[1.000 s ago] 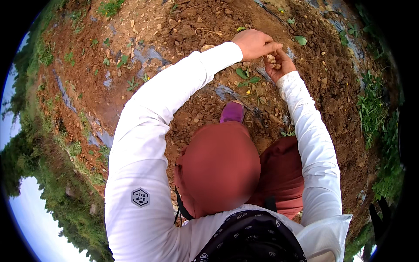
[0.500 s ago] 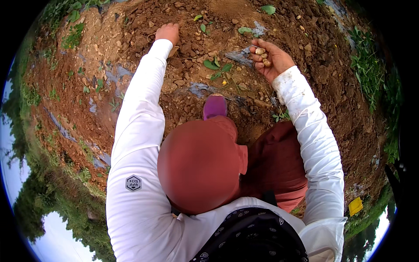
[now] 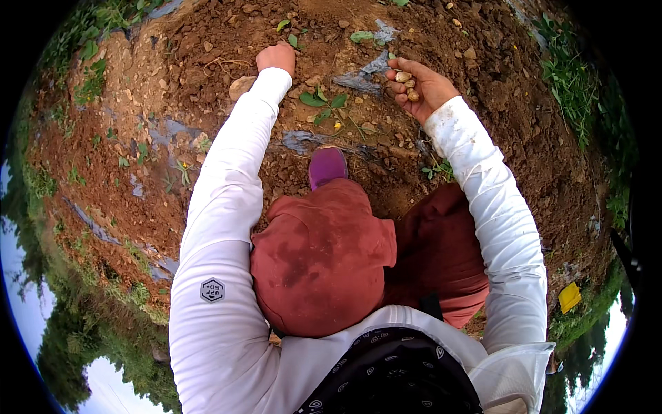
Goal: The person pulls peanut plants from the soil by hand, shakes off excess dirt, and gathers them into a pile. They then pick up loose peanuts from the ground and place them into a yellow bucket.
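Note:
My left hand (image 3: 276, 58) reaches down to the loose brown soil (image 3: 227, 31), back of the hand upward and fingers curled under. What those fingers hold, if anything, is hidden. A tan stone (image 3: 241, 87) lies beside its wrist. Palm up, my right hand (image 3: 433, 91) is closed round several soil-dusted peanuts (image 3: 403, 77), which rest against the curled fingers. Just left of that hand lies a torn piece of grey plastic film (image 3: 358, 83). Between my hands, a small green-leaved sprig (image 3: 324, 101) lies on the ground.
My purple shoe (image 3: 327, 168) stands on the soil below the sprig, with my red-trousered knee (image 3: 321, 262) close in front. Green plants (image 3: 569, 86) line the right side. A yellow piece (image 3: 569, 297) lies at the lower right. More film strips (image 3: 303, 141) poke from the dirt.
My left hand has shifted right across the soil, baring the tan stone beside its wrist. My right hand still holds the peanuts. The whole view has slid slightly.

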`<state>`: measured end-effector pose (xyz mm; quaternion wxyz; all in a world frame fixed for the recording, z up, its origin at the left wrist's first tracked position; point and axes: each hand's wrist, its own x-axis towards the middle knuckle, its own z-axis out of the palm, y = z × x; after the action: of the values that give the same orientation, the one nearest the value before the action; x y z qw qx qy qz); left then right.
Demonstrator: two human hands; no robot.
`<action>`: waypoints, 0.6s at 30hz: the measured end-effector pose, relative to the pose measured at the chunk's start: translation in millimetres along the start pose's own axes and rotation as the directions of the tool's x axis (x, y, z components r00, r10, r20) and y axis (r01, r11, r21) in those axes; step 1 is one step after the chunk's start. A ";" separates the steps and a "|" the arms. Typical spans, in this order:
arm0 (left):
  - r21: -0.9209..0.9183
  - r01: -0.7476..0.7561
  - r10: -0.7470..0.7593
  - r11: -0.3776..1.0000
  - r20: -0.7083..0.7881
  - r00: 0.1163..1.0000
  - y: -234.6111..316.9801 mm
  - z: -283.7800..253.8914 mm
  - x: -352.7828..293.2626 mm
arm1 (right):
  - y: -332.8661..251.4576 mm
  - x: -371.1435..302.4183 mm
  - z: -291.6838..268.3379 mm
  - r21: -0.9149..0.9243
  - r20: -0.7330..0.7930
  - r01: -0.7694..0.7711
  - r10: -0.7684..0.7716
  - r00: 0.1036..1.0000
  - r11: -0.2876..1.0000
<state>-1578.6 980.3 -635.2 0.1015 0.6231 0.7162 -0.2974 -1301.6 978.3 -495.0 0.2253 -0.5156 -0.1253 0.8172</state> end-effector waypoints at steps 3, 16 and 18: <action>0.017 -0.085 0.085 0.996 0.040 0.996 -8.8 -5.1 8.2 | 3.6 3.3 0.0 -0.021 -0.007 -0.008 0.008 1.000 1.000; -0.158 -0.281 0.260 0.946 -0.141 0.955 -18.3 8.2 -7.0 | 9.0 18.6 -0.1 -0.038 -0.011 0.009 -0.009 1.000 0.999; -0.213 -0.289 0.253 0.933 -0.181 0.950 -19.8 7.2 -10.0 | 7.8 17.8 0.0 -0.031 -0.036 0.001 -0.002 0.999 1.000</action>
<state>-1597.1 967.1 -629.8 0.1608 0.7202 0.6591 -0.1449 -1310.0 980.4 -512.3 0.2201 -0.5335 -0.1341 0.8056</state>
